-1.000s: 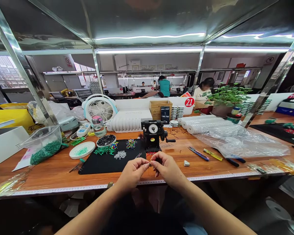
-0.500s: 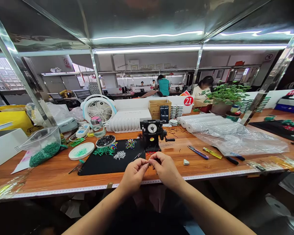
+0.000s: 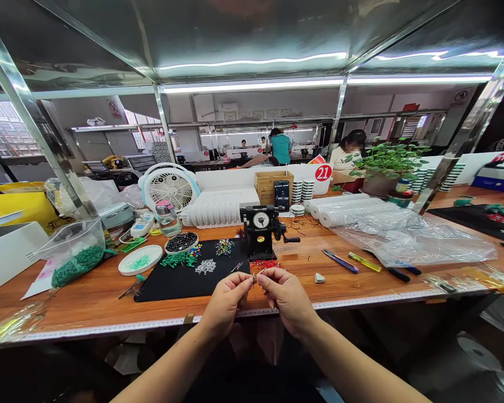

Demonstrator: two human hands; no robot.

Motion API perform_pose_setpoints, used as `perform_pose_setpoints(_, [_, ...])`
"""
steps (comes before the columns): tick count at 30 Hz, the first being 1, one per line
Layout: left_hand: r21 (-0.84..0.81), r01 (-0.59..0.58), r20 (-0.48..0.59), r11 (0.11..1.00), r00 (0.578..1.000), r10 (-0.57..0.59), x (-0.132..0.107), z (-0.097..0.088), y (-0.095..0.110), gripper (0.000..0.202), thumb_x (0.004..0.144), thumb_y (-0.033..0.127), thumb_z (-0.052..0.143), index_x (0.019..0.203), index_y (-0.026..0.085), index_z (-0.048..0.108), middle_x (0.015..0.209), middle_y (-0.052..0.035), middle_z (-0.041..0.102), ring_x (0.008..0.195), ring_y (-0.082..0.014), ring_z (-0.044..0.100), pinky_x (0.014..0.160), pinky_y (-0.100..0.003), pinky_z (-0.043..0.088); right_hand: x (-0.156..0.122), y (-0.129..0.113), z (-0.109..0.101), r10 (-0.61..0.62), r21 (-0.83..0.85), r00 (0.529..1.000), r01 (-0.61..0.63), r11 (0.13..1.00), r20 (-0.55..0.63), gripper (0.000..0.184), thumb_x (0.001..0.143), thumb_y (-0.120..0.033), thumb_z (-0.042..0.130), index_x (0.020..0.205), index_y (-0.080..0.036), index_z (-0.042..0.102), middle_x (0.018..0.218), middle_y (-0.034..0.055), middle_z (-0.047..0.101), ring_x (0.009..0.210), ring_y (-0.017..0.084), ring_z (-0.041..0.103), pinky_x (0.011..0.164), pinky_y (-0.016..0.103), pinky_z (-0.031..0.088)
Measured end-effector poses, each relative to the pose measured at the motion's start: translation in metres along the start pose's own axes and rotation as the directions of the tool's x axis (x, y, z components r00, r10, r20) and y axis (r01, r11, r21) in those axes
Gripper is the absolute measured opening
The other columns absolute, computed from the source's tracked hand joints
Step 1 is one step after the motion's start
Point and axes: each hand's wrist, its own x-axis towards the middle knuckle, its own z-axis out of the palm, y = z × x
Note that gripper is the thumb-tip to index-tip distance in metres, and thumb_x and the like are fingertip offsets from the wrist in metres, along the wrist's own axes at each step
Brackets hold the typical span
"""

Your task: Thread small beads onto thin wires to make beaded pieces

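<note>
My left hand (image 3: 229, 299) and my right hand (image 3: 286, 295) meet just above the front edge of the table, thumbs and forefingers pinched close together. Between the fingertips is a tiny piece (image 3: 254, 278) with thin dark wire-like ends, too small to name. Behind my hands stands a black hand-cranked machine (image 3: 259, 235) with a round dial and a crank at its right. Small red pieces (image 3: 265, 264) lie at its foot. To the left, a black mat (image 3: 172, 288) bears small silver pieces (image 3: 205, 266), green pieces (image 3: 178, 259) and multicoloured beads (image 3: 224, 247).
Left of the mat are a white dish (image 3: 140, 268) and a plastic bag of green pieces (image 3: 78, 266). Scissors-like tweezers (image 3: 340, 261), a yellow tool (image 3: 364, 262) and a white eraser-like block (image 3: 320, 278) lie right. Plastic-wrapped rolls (image 3: 353, 210) and a fan (image 3: 170, 190) stand behind.
My fingertips have drawn slightly apart and lowered a little, so the tiny piece between them shows more. The red pieces by the machine are more exposed.
</note>
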Motion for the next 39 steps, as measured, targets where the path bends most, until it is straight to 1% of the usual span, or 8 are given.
perform_pose_setpoints(3, [0.046,0.0,0.007,0.999,1.0,-0.001,0.0,0.0,-0.004,0.032,0.072,0.041,0.067,0.08,0.011,0.058,0.05,0.0078,0.033,0.045,-0.0044,0.018,0.042,-0.021,0.011,0.003,0.002,0.001,-0.033,-0.036,0.999,0.033,0.999,0.005,0.028,0.07,-0.038,0.069,0.077,-0.013,0.061,0.061,-0.0036,0.049,0.044,0.004,0.032,0.038,0.018,0.024])
perform_pose_setpoints(7, [0.081,0.004,0.014,0.997,1.0,-0.005,0.001,-0.002,-0.008,0.032,0.073,0.041,0.066,0.082,0.012,0.059,0.048,0.0083,0.032,0.044,-0.0045,0.017,0.042,-0.022,0.009,0.005,0.004,-0.003,-0.119,-0.138,0.993,0.121,0.983,0.025,0.024,0.073,-0.037,0.067,0.076,-0.013,0.063,0.068,-0.0002,0.055,0.057,0.008,0.042,0.051,0.02,0.032])
perform_pose_setpoints(9, [0.084,0.005,0.016,0.996,1.0,-0.007,0.001,-0.003,-0.01,0.031,0.074,0.041,0.066,0.082,0.012,0.059,0.048,0.0084,0.032,0.044,-0.0046,0.017,0.043,-0.022,0.01,0.005,0.003,-0.006,-0.13,-0.209,0.99,0.139,0.968,0.056,0.022,0.075,-0.036,0.065,0.076,-0.014,0.063,0.067,-0.0003,0.055,0.06,0.009,0.043,0.055,0.021,0.033])
perform_pose_setpoints(12, [0.077,0.004,0.018,0.997,1.0,-0.006,0.001,-0.004,-0.01,0.031,0.075,0.041,0.065,0.082,0.012,0.058,0.049,0.008,0.033,0.045,-0.005,0.018,0.043,-0.023,0.01,0.006,-0.004,-0.011,-0.13,-0.291,0.984,0.161,0.943,0.123,0.02,0.076,-0.034,0.064,0.073,-0.014,0.063,0.065,-0.0011,0.055,0.06,0.009,0.043,0.057,0.022,0.033])
perform_pose_setpoints(15, [0.061,-0.003,0.023,0.998,1.0,0.002,0.002,-0.005,-0.011,0.03,0.075,0.04,0.065,0.083,0.012,0.057,0.05,0.0083,0.032,0.045,-0.0052,0.017,0.043,-0.023,0.009,0.007,-0.015,-0.015,-0.138,-0.357,0.981,0.179,0.917,0.138,0.02,0.075,-0.033,0.064,0.072,-0.014,0.063,0.065,-0.0007,0.056,0.061,0.01,0.043,0.058,0.023,0.034])
perform_pose_setpoints(20, [0.044,-0.009,0.026,0.999,1.0,0.008,0.003,-0.006,-0.013,0.03,0.074,0.04,0.066,0.082,0.013,0.057,0.049,0.0091,0.03,0.045,-0.0054,0.015,0.044,-0.023,0.009,0.004,-0.028,-0.017,-0.122,-0.531,0.973,0.211,0.821,0.198,0.015,0.071,-0.028,0.065,0.065,-0.014,0.062,0.061,-0.0013,0.054,0.058,0.01,0.041,0.056,0.023,0.031])
perform_pose_setpoints(32, [0.054,0.001,0.021,0.999,1.0,-0.002,0.002,-0.005,-0.012,0.029,0.073,0.04,0.067,0.082,0.013,0.06,0.05,0.0076,0.037,0.044,-0.0046,0.018,0.044,-0.02,0.014,0.007,-0.025,-0.019,0.018,-0.408,0.967,0.09,0.908,0.254,0.013,0.065,-0.025,0.068,0.061,-0.015,0.062,0.06,-0.0019,0.056,0.059,0.01,0.043,0.057,0.024,0.031])
perform_pose_setpoints(39, [0.074,0.001,0.027,0.997,1.0,-0.003,0.0,-0.005,-0.009,0.024,0.073,0.038,0.068,0.079,0.015,0.063,0.056,0.005,0.047,0.046,-0.0043,0.027,0.047,-0.019,0.023,0.007,-0.028,-0.018,0.076,-0.36,0.969,0.014,0.933,0.236,0.012,0.064,-0.023,0.068,0.061,-0.014,0.061,0.055,-0.0041,0.05,0.05,0.007,0.034,0.049,0.022,0.024])
